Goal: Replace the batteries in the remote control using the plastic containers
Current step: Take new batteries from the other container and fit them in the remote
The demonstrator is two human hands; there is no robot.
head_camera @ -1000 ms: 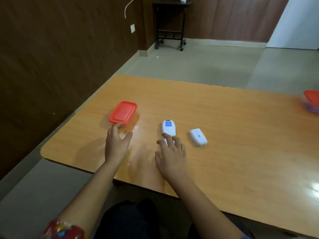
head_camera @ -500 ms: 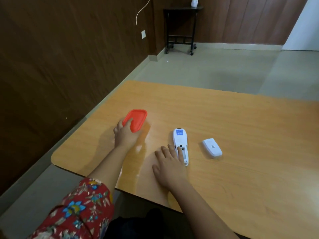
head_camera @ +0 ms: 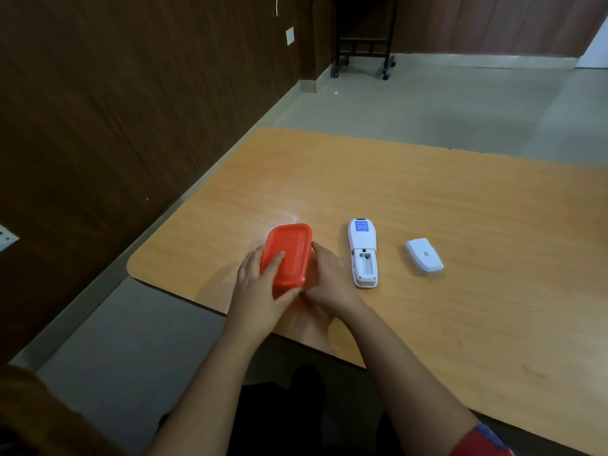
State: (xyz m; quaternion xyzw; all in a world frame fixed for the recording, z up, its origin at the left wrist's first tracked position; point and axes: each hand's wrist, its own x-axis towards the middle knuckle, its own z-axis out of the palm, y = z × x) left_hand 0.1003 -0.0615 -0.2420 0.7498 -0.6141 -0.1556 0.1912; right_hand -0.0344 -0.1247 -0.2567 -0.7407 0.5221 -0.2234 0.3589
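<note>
A small plastic container with a red lid [head_camera: 289,251] sits on the wooden table [head_camera: 427,199] near its front left corner. My left hand [head_camera: 260,291] grips its near left side, fingers over the lid. My right hand [head_camera: 329,281] holds its right side. Both hands enclose the container. Just to the right lies the white remote control [head_camera: 362,253] face down, its battery compartment open and looking empty. Its white battery cover [head_camera: 423,257] lies further right, apart from it.
A brown panelled wall runs along the left, with a strip of grey floor between it and the table. A black wheeled stand [head_camera: 363,44] is at the far wall. Bare table stretches right and back of the remote.
My left hand pulled the red-lidded container nearer and toward the remote. My right hand left the remote and came onto the container's right side. The view tilted down.
</note>
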